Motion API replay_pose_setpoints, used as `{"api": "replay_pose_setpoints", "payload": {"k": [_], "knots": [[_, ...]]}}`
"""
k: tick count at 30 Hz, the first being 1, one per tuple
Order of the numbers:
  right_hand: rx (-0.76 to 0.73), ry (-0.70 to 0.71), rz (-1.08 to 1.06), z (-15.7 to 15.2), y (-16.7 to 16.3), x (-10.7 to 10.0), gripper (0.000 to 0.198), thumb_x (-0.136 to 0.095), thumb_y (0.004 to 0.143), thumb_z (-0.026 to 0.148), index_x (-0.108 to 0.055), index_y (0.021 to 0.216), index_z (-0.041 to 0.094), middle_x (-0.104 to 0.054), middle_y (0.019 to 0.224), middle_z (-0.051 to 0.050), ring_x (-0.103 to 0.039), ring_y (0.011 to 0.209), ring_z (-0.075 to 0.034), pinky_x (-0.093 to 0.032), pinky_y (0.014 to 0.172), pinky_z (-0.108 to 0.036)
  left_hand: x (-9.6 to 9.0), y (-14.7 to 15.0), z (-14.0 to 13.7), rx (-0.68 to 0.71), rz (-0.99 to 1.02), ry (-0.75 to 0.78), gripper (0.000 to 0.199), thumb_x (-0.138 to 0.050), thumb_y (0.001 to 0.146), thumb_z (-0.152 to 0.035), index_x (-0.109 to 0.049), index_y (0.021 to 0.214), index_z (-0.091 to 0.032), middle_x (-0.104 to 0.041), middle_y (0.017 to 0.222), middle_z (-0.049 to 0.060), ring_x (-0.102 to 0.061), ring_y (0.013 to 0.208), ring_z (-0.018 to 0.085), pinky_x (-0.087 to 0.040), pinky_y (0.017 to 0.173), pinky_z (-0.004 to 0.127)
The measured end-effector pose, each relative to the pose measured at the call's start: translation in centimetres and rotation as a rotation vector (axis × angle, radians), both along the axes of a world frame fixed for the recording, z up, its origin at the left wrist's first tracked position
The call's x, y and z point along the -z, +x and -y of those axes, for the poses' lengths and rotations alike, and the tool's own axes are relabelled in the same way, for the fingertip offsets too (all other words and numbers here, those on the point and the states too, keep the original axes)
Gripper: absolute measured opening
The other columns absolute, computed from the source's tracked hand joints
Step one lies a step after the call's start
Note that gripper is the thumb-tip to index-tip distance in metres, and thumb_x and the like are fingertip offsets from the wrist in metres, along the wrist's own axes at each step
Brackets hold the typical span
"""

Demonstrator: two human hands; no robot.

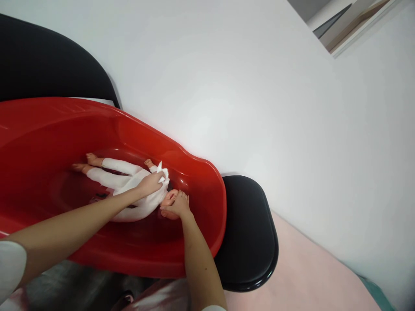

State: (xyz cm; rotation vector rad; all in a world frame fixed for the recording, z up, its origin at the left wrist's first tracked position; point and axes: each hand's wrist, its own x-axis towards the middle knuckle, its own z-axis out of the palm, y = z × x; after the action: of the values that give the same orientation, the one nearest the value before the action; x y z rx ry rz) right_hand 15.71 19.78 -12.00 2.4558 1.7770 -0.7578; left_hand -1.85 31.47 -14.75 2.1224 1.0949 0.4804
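A baby doll [136, 183] in white clothing lies on its back inside a red baby bathtub [209, 185], legs to the left and head to the right. My left hand [151, 183] is closed on a bunched white cloth [164, 173] at the doll's chest and shoulder, beside its raised arm. My right hand [180, 205] curves around the top of the doll's head, the thumb near its face, covering part of the head. The doll's far foot [93, 160] and lower legs lie apart from both hands.
A black padded seat [248, 233] stands against the tub's right end. Behind the tub at left is a black rounded chair back [48, 60]. A white wall [227, 86] rises behind, and a pink surface [308, 268] lies at the lower right.
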Motion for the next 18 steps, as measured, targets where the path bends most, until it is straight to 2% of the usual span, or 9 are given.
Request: {"api": "replay_pose_setpoints", "payload": {"k": [3,6,11,15,18], "knots": [[0.004,-0.018,0.005,-0.1,0.0,0.0,0.116,-0.092,0.07,0.061,-0.042,0.159,0.004,-0.047,0.163,-0.027,-0.036,0.161,-0.036,-0.016,0.137,-0.046,0.6,0.2,0.0,-0.013,0.133,0.031,0.054,-0.048,0.085,-0.016,-0.064,0.137,-0.012,-0.072,0.135,0.016,-0.07,0.124,0.029,-0.053,0.108,0.038],[-0.013,-0.025,0.008,-0.2,-0.1,-0.1,0.119,-0.09,0.071,0.062,-0.04,0.161,0.002,-0.046,0.163,-0.028,-0.036,0.161,-0.037,-0.017,0.136,-0.046,1.8,1.1,1.0,0.045,0.257,-0.045,0.063,-0.05,0.08,-0.018,-0.065,0.14,-0.012,-0.071,0.142,0.016,-0.067,0.133,0.03,-0.051,0.116,0.04],[-0.027,-0.028,0.026,-0.4,0.0,0.1,0.116,-0.09,0.072,0.059,-0.041,0.161,0.005,-0.045,0.165,-0.027,-0.036,0.161,-0.038,-0.02,0.135,-0.048,2.3,2.3,2.7,0.108,0.225,-0.202,0.077,-0.056,0.069,-0.02,-0.062,0.145,-0.011,-0.071,0.145,0.016,-0.066,0.136,0.031,-0.048,0.118,0.04],[-0.018,-0.021,0.001,-0.4,0.2,0.4,0.123,-0.092,0.069,0.06,-0.038,0.163,0.003,-0.043,0.166,-0.028,-0.035,0.162,-0.038,-0.019,0.136,-0.048,0.8,2.2,3.2,0.075,0.102,-0.211,0.058,-0.061,0.073,-0.022,-0.068,0.13,-0.017,-0.078,0.128,0.012,-0.071,0.123,0.032,-0.052,0.107,0.039],[-0.013,-0.022,-0.017,-0.3,0.3,0.3,0.131,-0.093,0.068,0.058,-0.03,0.168,0.0,-0.038,0.17,-0.029,-0.031,0.164,-0.038,-0.014,0.137,-0.047,-0.8,2.0,3.6,0.055,-0.074,-0.17,0.036,-0.056,0.086,-0.024,-0.067,0.12,-0.017,-0.079,0.118,0.013,-0.073,0.112,0.032,-0.052,0.096,0.037]]}}
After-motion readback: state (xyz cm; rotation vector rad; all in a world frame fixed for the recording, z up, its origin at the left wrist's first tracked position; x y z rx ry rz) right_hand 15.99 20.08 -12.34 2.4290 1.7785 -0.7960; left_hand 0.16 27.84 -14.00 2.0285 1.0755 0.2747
